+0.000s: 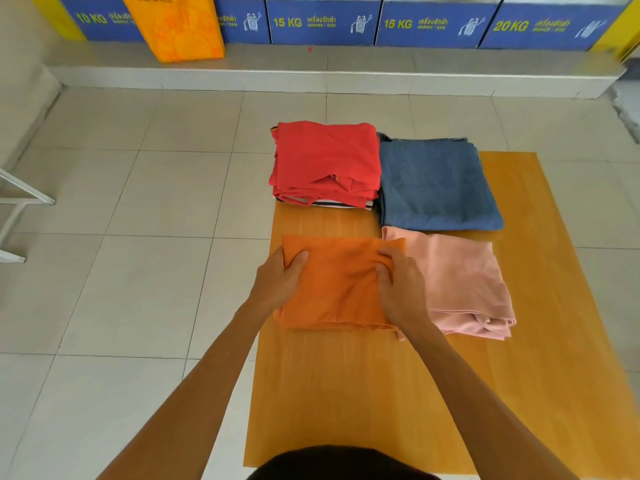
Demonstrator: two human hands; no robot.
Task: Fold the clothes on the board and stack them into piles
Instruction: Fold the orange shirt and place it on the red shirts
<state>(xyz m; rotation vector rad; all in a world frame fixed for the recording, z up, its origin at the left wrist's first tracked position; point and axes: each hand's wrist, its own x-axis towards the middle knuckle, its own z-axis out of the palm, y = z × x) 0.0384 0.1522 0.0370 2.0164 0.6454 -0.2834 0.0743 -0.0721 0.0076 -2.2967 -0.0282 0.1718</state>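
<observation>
A folded orange garment (341,289) lies at the left of the wooden board (381,393). My left hand (278,282) grips its left edge and my right hand (401,289) pinches its right side, fingers curled into the cloth. Beside it on the right lies a folded pink garment (464,282). Behind, a pile topped by a red garment (327,161) sits at the board's far left, with striped cloth showing beneath. A folded blue garment (436,185) lies at the far right.
The board rests on a pale tiled floor (138,237). An orange bag (176,26) stands on a raised ledge in front of blue washing-machine panels (322,22). A white metal frame (20,202) is at the left edge.
</observation>
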